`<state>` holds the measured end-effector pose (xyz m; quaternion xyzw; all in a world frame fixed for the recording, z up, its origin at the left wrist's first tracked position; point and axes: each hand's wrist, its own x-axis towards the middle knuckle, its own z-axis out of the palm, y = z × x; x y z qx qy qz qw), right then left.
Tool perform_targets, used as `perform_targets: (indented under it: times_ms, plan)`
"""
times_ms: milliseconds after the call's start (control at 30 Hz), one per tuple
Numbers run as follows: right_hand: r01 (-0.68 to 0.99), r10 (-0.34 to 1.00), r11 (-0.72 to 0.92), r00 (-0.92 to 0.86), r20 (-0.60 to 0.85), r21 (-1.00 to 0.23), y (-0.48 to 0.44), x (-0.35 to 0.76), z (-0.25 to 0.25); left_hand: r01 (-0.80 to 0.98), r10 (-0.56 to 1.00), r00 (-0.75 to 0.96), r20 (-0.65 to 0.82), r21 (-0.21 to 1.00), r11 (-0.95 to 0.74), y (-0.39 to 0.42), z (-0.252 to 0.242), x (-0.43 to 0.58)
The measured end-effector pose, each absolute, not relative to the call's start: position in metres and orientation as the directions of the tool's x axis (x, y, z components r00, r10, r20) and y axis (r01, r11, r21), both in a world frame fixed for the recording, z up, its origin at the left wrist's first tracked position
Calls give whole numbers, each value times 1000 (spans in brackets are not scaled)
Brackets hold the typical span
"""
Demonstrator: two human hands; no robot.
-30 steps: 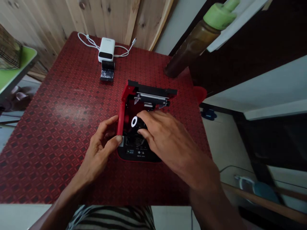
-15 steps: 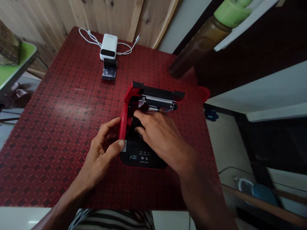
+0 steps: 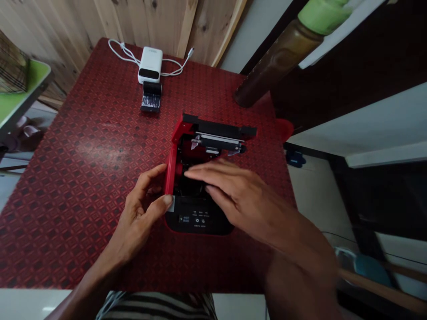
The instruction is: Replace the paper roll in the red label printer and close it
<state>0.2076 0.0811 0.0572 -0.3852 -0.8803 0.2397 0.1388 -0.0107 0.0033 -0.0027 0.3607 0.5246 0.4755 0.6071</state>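
A red and black label printer (image 3: 200, 204) stands on the table with its lid (image 3: 220, 126) raised, its inner rollers showing. My left hand (image 3: 142, 211) steadies its left side, thumb on the front left corner and fingers along the red wall. Over the open compartment, my right hand (image 3: 233, 189) has its fingers stretched out and its thumb apart. Nothing shows in its grasp. That hand hides much of the compartment's right half.
Behind the printer lies a white power bank (image 3: 151, 62) with a white cable (image 3: 176, 69). A black ribbon roll (image 3: 151, 98) sits just before it. A brown bottle with a green cap (image 3: 280, 58) stands at the back right. The table (image 3: 83, 178) has a red patterned top.
My right hand has drawn back to the right out of the compartment, and its fingers have straightened. My left hand and the printer stay in place.
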Motion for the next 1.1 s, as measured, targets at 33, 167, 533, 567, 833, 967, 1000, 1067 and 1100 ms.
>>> perform_targets:
  times_ms: [33,167,533,567,833,967,1000,1067,1100]
  plan:
    - [572,719,609,-690,79,-550,79,212,60,-192,956,-5,-292,939,286,3,-3,-11]
    - [546,711,625,-694,117,-559,75,216,58,-184,959,-2,-282,943,277,3,-10,-13]
    - [623,768,638,-470,435,-452,31,215,47,91,985,-127,119,990,-108,60,26,-13]
    - [638,768,635,-460,446,-436,24,213,45,95,986,-98,133,988,-124,69,29,-11]
    - [752,719,615,-409,562,-239,-4,202,31,108,975,-162,150,985,-134,66,30,-3]
    - [810,699,567,-375,609,-152,-8,200,30,17,979,-199,52,999,-49,40,17,-4]
    - [819,700,555,-365,614,-147,-8,200,29,-48,980,-200,10,999,-20,35,12,-4]
    - [814,705,556,-354,615,-169,-6,199,27,-122,983,-143,-115,988,98,27,3,-6]
    - [806,712,561,-351,608,-191,-5,199,26,-145,982,-109,-151,980,134,25,-1,-6]
